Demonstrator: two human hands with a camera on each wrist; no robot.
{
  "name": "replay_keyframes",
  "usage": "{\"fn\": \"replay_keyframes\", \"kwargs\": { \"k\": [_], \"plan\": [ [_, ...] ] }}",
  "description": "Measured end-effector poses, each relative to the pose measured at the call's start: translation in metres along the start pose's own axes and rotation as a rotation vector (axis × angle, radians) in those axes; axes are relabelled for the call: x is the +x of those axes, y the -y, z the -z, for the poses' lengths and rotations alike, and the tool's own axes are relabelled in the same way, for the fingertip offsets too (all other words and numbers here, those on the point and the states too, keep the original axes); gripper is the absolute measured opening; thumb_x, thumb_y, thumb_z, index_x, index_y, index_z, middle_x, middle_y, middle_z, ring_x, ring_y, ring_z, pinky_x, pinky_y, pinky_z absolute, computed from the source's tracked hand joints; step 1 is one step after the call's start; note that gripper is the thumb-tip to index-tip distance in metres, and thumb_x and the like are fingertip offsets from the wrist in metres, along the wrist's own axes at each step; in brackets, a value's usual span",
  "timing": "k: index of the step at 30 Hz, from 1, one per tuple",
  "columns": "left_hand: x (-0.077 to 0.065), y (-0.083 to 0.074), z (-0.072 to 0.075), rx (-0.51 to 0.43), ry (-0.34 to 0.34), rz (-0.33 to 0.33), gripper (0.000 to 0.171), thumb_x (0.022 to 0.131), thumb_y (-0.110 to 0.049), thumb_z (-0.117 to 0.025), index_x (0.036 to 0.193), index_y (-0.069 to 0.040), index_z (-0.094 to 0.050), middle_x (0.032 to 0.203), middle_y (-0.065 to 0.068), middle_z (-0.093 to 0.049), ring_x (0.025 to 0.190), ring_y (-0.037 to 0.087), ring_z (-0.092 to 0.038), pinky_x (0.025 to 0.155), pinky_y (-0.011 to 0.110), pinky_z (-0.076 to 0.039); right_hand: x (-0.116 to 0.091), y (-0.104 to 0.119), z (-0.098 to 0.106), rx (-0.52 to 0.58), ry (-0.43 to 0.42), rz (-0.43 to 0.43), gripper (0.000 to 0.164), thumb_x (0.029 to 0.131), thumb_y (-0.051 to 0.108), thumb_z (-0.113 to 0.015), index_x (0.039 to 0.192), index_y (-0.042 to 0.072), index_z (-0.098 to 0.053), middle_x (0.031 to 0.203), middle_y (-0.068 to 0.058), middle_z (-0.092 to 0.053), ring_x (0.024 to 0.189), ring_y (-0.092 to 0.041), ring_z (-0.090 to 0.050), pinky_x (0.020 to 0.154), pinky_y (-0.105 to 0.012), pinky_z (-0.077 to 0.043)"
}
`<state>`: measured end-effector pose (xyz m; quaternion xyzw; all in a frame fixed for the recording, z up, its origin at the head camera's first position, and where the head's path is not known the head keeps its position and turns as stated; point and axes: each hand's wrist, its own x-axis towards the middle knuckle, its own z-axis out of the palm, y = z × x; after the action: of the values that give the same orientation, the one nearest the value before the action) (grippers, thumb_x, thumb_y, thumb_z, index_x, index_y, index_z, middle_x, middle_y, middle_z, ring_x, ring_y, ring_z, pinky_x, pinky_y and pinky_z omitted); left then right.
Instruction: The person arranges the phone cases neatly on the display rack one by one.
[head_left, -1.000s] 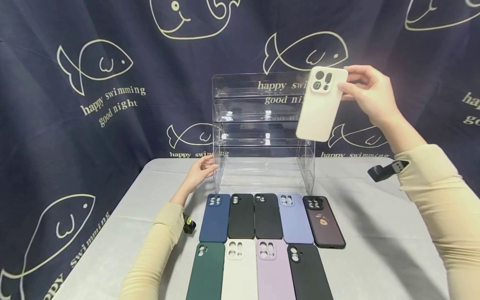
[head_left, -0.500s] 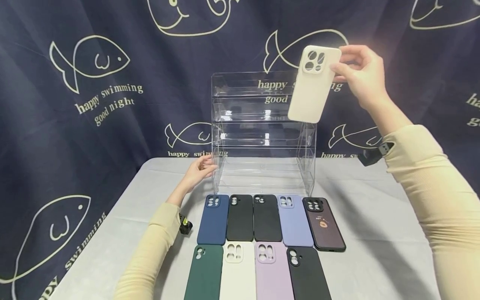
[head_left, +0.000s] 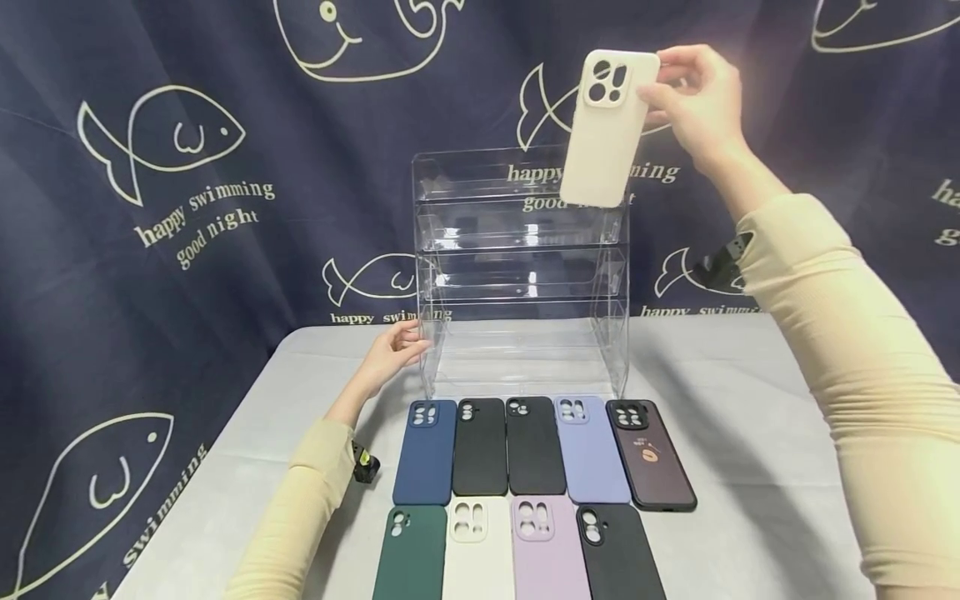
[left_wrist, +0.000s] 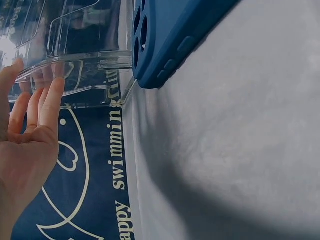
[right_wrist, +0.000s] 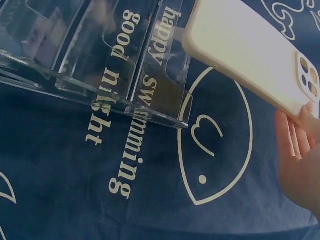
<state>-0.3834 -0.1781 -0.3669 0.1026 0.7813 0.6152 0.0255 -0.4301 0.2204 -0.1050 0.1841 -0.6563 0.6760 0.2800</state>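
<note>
Holding up a cream-white, smooth rectangular phone case (head_left: 606, 150), the right hand (head_left: 703, 108) has its grip closed on the case's upper right edge, thumb on the near face and fingers partly hidden behind. The case is in the air, at the upper right of a clear plastic tiered rack (head_left: 495, 283), hiding part of its top in the head view; from there the depth between them is hard to judge, but the right wrist view shows them apart. Its long axis runs near upright, the top leaning right, with the camera cutout at the upper left corner facing the viewer. The right wrist view cuts off its lower end.

The left hand (head_left: 390, 357) lies against the rack's left side, its grip loose and fingers extended; see-through plastic and reflections make the exact contact hard to make out.

Before the rack, on the pale grey cloth-covered desk (head_left: 247, 492), a row of five phone cases begins at left with a dark blue case (head_left: 424, 462). Of the four in the nearer row, starting with a dark green case (head_left: 411, 558), the lower ends are cut off.
</note>
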Motion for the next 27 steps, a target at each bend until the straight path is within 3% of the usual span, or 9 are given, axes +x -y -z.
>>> {"fn": "replay_keyframes", "kwargs": {
  "k": [7,14,16,22,27],
  "plan": [
    [0.000,-0.001,-0.008,0.003,0.025,-0.025,0.058,0.090,-0.008,-0.061,0.140,0.003,-0.034,0.127,0.028,-0.049,0.100,0.017,-0.056,0.095,0.037,-0.051,0.014,0.003,-0.005,-0.087,-0.055,0.006,0.027,0.080,-0.007,-0.066,0.102,0.008,-0.060,0.084,0.003,-0.061,0.064,-0.004,-0.062,0.060,-0.015,-0.055],
    [0.009,0.025,-0.011,0.006,0.027,-0.049,0.057,0.089,-0.014,-0.064,0.139,0.000,-0.038,0.125,0.025,-0.051,0.098,0.015,-0.058,0.091,0.033,-0.053,0.023,-0.007,-0.011,-0.090,-0.117,-0.014,0.027,0.080,-0.007,-0.066,0.100,0.009,-0.059,0.083,0.003,-0.059,0.064,-0.004,-0.060,0.059,-0.015,-0.055],
    [0.008,0.026,-0.011,0.016,0.024,-0.056,0.057,0.089,-0.015,-0.064,0.138,-0.001,-0.038,0.125,0.024,-0.051,0.100,0.017,-0.058,0.090,0.032,-0.054,0.024,-0.008,-0.014,-0.105,-0.128,-0.017,0.027,0.080,-0.006,-0.066,0.101,0.009,-0.059,0.082,0.004,-0.059,0.065,-0.004,-0.060,0.060,-0.014,-0.055],
    [0.007,0.029,-0.013,0.011,0.002,-0.075,0.055,0.089,-0.014,-0.064,0.137,0.000,-0.040,0.121,0.023,-0.053,0.098,0.016,-0.059,0.089,0.030,-0.054,0.029,-0.019,-0.024,-0.185,-0.143,0.016,0.026,0.082,-0.002,-0.067,0.102,0.012,-0.059,0.084,0.007,-0.058,0.069,-0.003,-0.059,0.068,-0.015,-0.055],
    [0.005,0.030,-0.016,-0.001,0.006,-0.061,0.054,0.089,-0.014,-0.064,0.136,-0.001,-0.042,0.118,0.020,-0.054,0.096,0.013,-0.058,0.089,0.029,-0.054,0.030,-0.032,-0.024,-0.180,-0.125,-0.017,0.025,0.083,-0.002,-0.066,0.104,0.011,-0.060,0.084,0.007,-0.058,0.069,-0.004,-0.058,0.065,-0.013,-0.054]
  ]
}}
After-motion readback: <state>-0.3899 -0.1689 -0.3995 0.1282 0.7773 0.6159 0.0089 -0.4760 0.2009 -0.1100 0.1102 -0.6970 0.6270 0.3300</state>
